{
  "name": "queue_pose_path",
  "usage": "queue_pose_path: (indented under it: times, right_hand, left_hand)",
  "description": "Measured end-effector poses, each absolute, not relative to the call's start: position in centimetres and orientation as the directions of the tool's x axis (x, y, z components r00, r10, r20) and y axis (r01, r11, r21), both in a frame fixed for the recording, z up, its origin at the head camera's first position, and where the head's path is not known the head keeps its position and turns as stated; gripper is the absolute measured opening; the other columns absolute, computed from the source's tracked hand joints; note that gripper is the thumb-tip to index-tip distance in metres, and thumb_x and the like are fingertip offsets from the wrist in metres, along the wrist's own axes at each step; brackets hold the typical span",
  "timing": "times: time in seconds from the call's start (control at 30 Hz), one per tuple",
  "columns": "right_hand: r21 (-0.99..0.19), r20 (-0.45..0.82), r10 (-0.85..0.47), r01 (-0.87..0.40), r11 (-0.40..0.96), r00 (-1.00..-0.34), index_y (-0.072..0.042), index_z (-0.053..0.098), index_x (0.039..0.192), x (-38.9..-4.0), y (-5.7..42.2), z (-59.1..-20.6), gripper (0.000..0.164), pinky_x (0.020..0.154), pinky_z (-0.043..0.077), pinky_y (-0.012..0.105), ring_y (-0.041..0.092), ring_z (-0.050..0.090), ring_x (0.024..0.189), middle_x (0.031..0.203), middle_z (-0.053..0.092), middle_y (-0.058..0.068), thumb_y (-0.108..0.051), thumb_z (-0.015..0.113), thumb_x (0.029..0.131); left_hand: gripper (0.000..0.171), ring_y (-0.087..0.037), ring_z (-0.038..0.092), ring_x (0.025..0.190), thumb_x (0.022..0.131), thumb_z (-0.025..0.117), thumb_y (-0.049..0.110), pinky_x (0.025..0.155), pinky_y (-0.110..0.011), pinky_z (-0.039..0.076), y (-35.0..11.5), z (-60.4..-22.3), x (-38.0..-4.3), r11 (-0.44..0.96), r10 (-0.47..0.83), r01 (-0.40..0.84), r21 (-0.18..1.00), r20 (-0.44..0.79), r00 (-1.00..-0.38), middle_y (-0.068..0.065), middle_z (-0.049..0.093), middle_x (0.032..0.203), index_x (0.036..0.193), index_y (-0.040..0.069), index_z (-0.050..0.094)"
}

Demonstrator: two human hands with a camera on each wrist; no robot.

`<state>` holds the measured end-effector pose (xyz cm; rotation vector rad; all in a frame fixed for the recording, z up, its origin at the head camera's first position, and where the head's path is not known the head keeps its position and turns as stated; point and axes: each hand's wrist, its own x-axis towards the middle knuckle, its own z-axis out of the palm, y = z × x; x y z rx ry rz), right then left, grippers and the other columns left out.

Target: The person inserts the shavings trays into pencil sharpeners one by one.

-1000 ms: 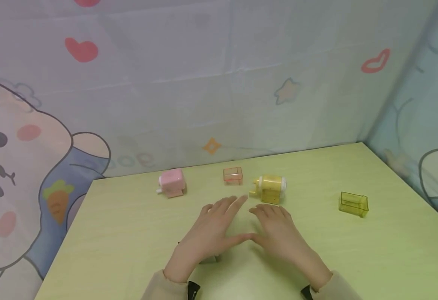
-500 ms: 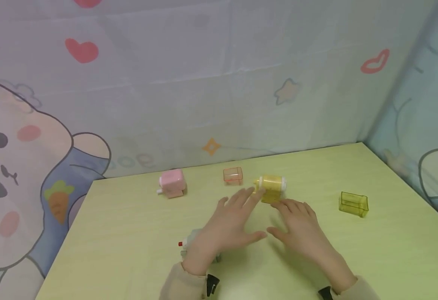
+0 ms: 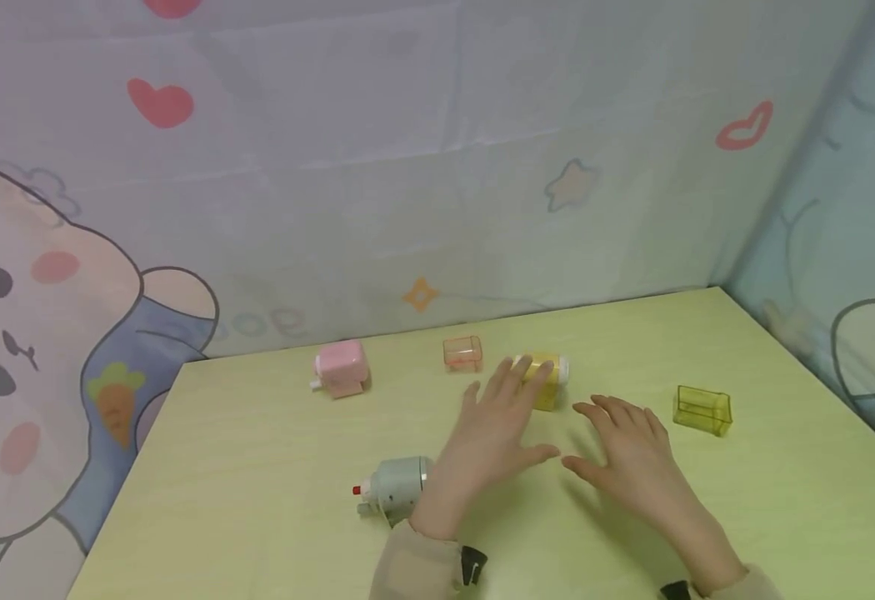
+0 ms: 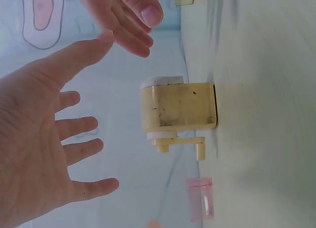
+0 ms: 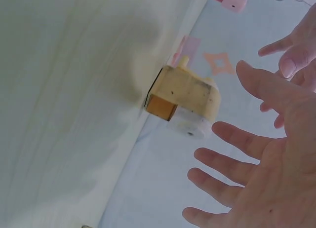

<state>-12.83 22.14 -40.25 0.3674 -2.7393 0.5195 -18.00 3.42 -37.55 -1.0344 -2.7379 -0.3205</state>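
Observation:
Both hands hover over the table with fingers spread and hold nothing. My left hand (image 3: 492, 437) overlaps the yellow pencil sharpener (image 3: 547, 398) in the head view, hiding its crank. In the left wrist view that sharpener (image 4: 180, 107) shows its body, white end and crank, apart from the fingers. My right hand (image 3: 632, 454) is to the right, its thumb close to the left thumb. Beside the left wrist lies a grey pencil sharpener (image 3: 398, 483) with a red-tipped part, partly covered by the forearm.
A pink pencil sharpener (image 3: 342, 363) stands at the back left. Near the back edge is a clear reddish box (image 3: 462, 353), and a clear yellow-green box (image 3: 702, 411) lies on the right. A printed cloth (image 3: 347, 183) hangs behind the table.
Both hands have moved to the right and spread apart from each other, their thumbs no longer meeting. The grey sharpener has come into view from under the left arm.

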Motion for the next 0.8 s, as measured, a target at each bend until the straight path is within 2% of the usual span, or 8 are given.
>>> queue_pose_path:
  times: [0.17, 0.3, 0.53, 0.63, 0.8]
  right_hand:
    - [-0.317, 0.346, -0.167, -0.282, 0.906, -0.923, -0.006, 0.049, 0.121, -13.0, 22.8, -40.3, 0.063, 0.091, 0.022, 0.073, 0.043, 0.032, 0.117, 0.127, 0.045, 0.025, -0.036, 0.072, 0.07]
    - [-0.31, 0.339, -0.155, -0.266, 0.913, -0.928, -0.006, 0.049, 0.121, -13.2, 23.5, -40.3, 0.061, 0.091, 0.019, 0.075, 0.044, 0.031, 0.117, 0.126, 0.045, 0.026, -0.035, 0.071, 0.072]
    - [-0.318, 0.323, -0.129, -0.236, 0.918, -0.938, -0.005, 0.047, 0.123, -13.4, 25.5, -40.6, 0.061, 0.089, 0.019, 0.073, 0.047, 0.029, 0.116, 0.127, 0.042, 0.028, -0.036, 0.068, 0.075]
    - [-0.349, 0.298, -0.092, -0.198, 0.916, -0.95, -0.004, 0.045, 0.124, -13.4, 26.8, -40.5, 0.064, 0.089, 0.014, 0.077, 0.051, 0.026, 0.116, 0.129, 0.038, 0.031, -0.041, 0.065, 0.077]
    - [-0.39, 0.242, -0.042, -0.137, 0.911, -0.969, -0.003, 0.039, 0.128, -13.3, 28.9, -40.4, 0.072, 0.089, 0.007, 0.079, 0.055, 0.02, 0.115, 0.132, 0.031, 0.035, -0.05, 0.061, 0.078]
  left_hand:
    - [0.109, -0.025, 0.007, 0.134, 0.064, 0.072, 0.053, 0.097, -0.06, 0.032, 4.1, -37.9, -18.5, 0.748, 0.608, 0.65, 0.133, 0.257, -0.751, -0.005, 0.018, 0.15, 0.145, 0.026, 0.004]
    - [0.111, -0.027, 0.009, 0.133, 0.06, 0.075, 0.052, 0.097, -0.06, 0.032, 4.2, -38.0, -19.1, 0.777, 0.581, 0.621, 0.104, 0.261, -0.771, -0.006, 0.019, 0.15, 0.145, 0.023, 0.009]
    - [0.111, -0.024, 0.004, 0.134, 0.059, 0.077, 0.049, 0.1, -0.061, 0.027, 4.9, -39.1, -20.7, 0.812, 0.523, 0.559, 0.168, 0.215, -0.825, -0.005, 0.017, 0.151, 0.145, 0.024, 0.011]
    - [0.11, -0.025, 0.002, 0.134, 0.06, 0.078, 0.045, 0.1, -0.062, 0.025, 5.9, -39.6, -21.4, 0.81, 0.519, 0.552, 0.199, 0.196, -0.832, -0.005, 0.015, 0.151, 0.145, 0.025, 0.01]
    - [0.108, -0.028, 0.006, 0.133, 0.06, 0.079, 0.04, 0.099, -0.062, 0.028, 7.4, -39.9, -22.1, 0.819, 0.513, 0.542, 0.187, 0.186, -0.838, -0.006, 0.017, 0.151, 0.145, 0.024, 0.013]
